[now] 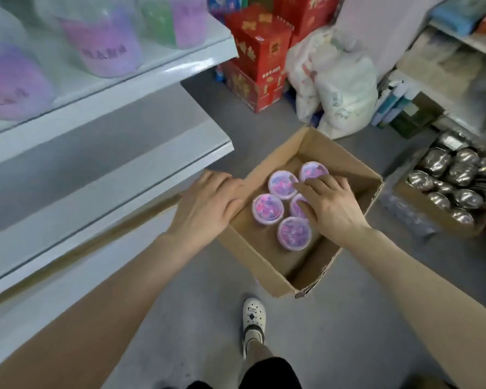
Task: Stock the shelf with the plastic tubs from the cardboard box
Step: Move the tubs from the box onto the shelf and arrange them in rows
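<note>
On the floor beside the shelf (118, 153), cardboard box (267, 265) holds five plastic tubs (267, 209). Left hand (208, 203) lies flat, fingers spread, on box rim. Right hand (327, 204) rests loosely spread over tubs, gripping none.

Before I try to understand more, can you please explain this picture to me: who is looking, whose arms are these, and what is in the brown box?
There is only one picture, and no machine. A camera worn on a person's head looks forward and down, so both bare arms reach out from the bottom edge.

The left hand rests flat on the near left wall of an open cardboard box that stands on the grey floor. The right hand is inside the box, fingers spread over round plastic tubs with purple contents. Five tubs show, standing close together. The right hand touches them, but no closed grip is visible, and nothing is lifted.

To the left are white shelves; the upper one carries blurred purple and green containers. Below you see the person's white shoe.
</note>
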Tool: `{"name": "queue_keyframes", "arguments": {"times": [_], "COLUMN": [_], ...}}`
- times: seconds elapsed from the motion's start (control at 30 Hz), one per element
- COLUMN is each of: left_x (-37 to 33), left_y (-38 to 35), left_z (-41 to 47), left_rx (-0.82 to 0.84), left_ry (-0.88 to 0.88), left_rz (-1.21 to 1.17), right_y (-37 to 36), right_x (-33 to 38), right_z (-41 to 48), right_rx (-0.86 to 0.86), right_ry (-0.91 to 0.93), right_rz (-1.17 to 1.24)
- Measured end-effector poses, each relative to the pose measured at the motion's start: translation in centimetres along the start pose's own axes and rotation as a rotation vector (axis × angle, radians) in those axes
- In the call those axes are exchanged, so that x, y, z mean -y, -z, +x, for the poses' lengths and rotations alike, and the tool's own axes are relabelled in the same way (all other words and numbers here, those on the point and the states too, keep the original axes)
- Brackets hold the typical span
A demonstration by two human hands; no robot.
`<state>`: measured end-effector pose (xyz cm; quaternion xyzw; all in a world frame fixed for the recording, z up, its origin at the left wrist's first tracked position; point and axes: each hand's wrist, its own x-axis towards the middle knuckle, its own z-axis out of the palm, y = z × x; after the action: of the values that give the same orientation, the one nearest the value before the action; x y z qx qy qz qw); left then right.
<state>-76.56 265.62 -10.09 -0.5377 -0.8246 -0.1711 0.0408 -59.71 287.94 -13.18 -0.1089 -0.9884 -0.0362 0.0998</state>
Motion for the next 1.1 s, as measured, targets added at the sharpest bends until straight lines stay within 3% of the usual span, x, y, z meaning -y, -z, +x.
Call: {"name": "queue_keyframes", "arguments": {"times": [0.13,0.3,0.4,0.63,0.77,0.87,1.1], "left_x": [-1.5,-1.3,-0.2,1.9,2.4,2.7,3.0], "left_y": [-7.7,-16.3,-20.6,-28.2,-31.4,-33.3,-34.2], "left_z": [3.3,5.3,5.8,6.9,7.7,8.4,9.3], "left_rx": [0.11,0.292,0.405,0.539,0.576,0.608,0.599], "left_ry": [0.025,0.073,0.118,0.206,0.398,0.559,0.702], "left_rz": [-0.039,-0.032,-0.024,0.002,-0.066,-0.131,-0.187], "right_y": [-7.0,-15.1,-19.1,-25.5,-27.3,-27.9,-28.1], "right_x": [-4.5,-6.4,-6.9,-8.5,-8.7,-8.4,-8.4], "right_z": [-2.5,-4.7,-5.2,-5.0,-5.3,-5.3,-5.1], "right_rx": [0.169,0.524,0.64,0.786,0.86,0.872,0.825], "right_ry": [-0.186,-0.461,-0.522,-0.686,-0.719,-0.733,-0.846], "right_rz": [0.075,0.154,0.161,0.197,0.288,0.324,0.543]}}
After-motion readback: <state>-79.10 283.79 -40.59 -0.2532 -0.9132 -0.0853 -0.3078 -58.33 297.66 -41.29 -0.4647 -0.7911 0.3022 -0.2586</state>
